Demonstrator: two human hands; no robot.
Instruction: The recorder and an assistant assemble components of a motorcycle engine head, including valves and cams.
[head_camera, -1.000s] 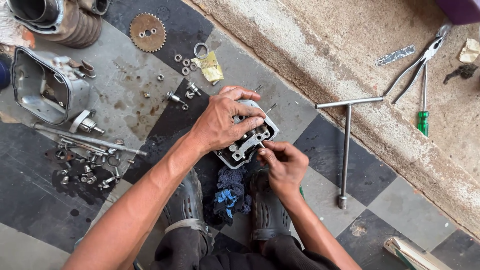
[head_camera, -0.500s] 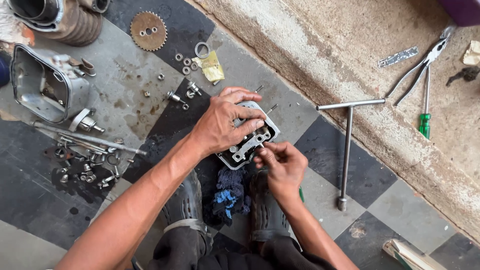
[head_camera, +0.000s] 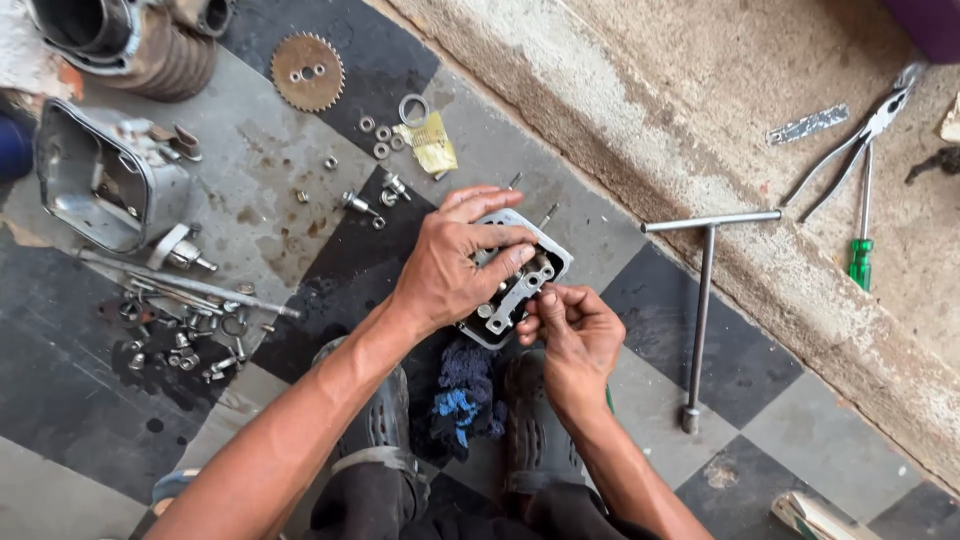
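My left hand (head_camera: 452, 262) lies spread over a silver metal engine part (head_camera: 520, 285), a cylinder-head-like casting, and grips it from above. My right hand (head_camera: 570, 328) pinches something small at the part's right lower edge; the fingertips hide what it is. The part rests above a dark blue rag (head_camera: 462, 396) between my two dark sandals (head_camera: 380, 420).
A T-handle wrench (head_camera: 702, 300) lies right of my hands. Pliers (head_camera: 850, 150) and a green screwdriver (head_camera: 860, 240) lie on the concrete step. A sprocket (head_camera: 307, 71), washers, bolts (head_camera: 180, 340), a metal cover (head_camera: 100, 180) and a finned cylinder (head_camera: 130, 40) lie at the left.
My right hand's fingers have drawn in closer against the part's edge. My left hand stays on top of the part with little movement.
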